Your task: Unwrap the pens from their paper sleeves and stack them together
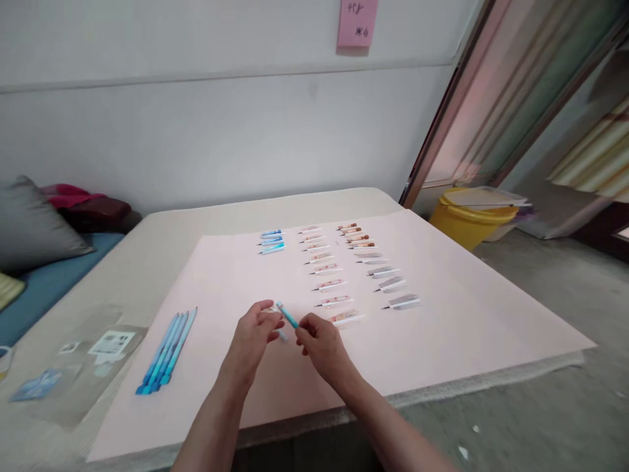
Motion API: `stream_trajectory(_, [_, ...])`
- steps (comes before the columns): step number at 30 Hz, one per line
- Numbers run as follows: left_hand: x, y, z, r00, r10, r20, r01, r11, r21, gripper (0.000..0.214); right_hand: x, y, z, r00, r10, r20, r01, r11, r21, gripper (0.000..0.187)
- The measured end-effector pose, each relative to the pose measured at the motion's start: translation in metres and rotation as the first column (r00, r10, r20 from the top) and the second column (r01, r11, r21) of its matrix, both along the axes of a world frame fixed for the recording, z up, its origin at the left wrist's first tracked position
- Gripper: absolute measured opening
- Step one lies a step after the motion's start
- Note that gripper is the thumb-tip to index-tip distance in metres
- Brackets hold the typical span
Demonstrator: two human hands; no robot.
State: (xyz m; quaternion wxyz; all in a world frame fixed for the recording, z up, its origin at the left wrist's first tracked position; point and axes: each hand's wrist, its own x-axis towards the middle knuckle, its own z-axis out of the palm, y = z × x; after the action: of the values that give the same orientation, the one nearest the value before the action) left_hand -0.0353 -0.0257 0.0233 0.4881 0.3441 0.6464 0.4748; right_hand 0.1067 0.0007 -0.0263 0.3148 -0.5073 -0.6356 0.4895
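My right hand [317,341] is closed on a light blue pen barrel [289,316], which slants up and left from the fingertips. Just left of the barrel's upper end is my left hand [255,328], its fingers curled in a pinch around something pale that I cannot make out. A small light blue piece [282,335] shows on the pink sheet [206,413] beneath the hands. Several whole blue pens [167,351] lie side by side to the left. Beyond the hands are blue pen parts [272,241] with thin refills.
Patterned pen parts [328,285], brown-ended ones [358,236] and grey ones [393,283] lie in columns on the sheet. Clear plastic packaging [83,360] is at the left. A yellow bucket [457,219] stands beyond the table's right side. A wall [221,137] rises behind.
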Motion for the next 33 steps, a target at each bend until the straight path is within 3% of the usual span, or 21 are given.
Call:
stream_trajectory(4, [-0.004,0.005,0.002,0.981,0.161,0.106,-0.168,0.984,0.063,0.048,-0.002,-0.002,0.003,0.997,-0.019,-0.08,0.016,0.999,-0.034,0.009])
stream_trajectory(7, [-0.023,0.01,0.001,0.935,0.356,0.005,-0.353,0.926,0.131,0.04,-0.001,0.0,0.01,0.99,-0.048,-0.133,0.035,0.995,-0.097,0.008])
stream_trajectory(9, [-0.031,0.011,0.0,0.916,0.39,-0.095,-0.375,0.916,0.139,0.032,0.0,0.001,0.014,0.98,-0.058,-0.188,0.03,0.988,-0.149,0.007])
stream_trajectory(12, [-0.026,0.008,0.0,0.962,0.261,-0.084,-0.255,0.964,0.071,0.032,0.003,0.001,0.019,0.958,-0.054,-0.281,-0.014,0.972,-0.234,0.007])
stream_trajectory(15, [-0.004,0.002,0.001,0.986,0.11,0.125,-0.115,0.993,0.038,0.044,0.005,-0.001,0.019,0.947,-0.04,-0.32,-0.05,0.962,-0.269,0.008])
stream_trajectory(18, [0.013,-0.001,-0.001,0.968,0.044,0.246,-0.063,0.996,0.066,0.048,0.005,-0.002,0.017,0.95,-0.032,-0.31,-0.051,0.965,-0.256,0.008])
stream_trajectory(21, [0.02,0.0,-0.003,0.962,0.007,0.271,-0.031,0.996,0.084,0.041,0.005,-0.002,0.015,0.952,-0.033,-0.303,-0.043,0.969,-0.242,0.008])
stream_trajectory(24, [0.022,0.001,-0.001,0.976,-0.054,0.21,0.03,0.993,0.114,0.031,0.005,-0.001,0.014,0.952,-0.053,-0.301,-0.023,0.97,-0.242,0.008])
stream_trajectory(28, [0.021,0.0,0.002,0.989,-0.147,0.009,0.144,0.977,0.156,0.025,0.006,0.0,0.013,0.942,-0.083,-0.325,0.001,0.97,-0.243,0.01])
stream_trajectory(33, [0.019,0.001,-0.003,0.982,-0.152,-0.113,0.169,0.973,0.158,0.025,0.008,0.0,0.014,0.939,-0.085,-0.333,0.014,0.978,-0.209,0.015])
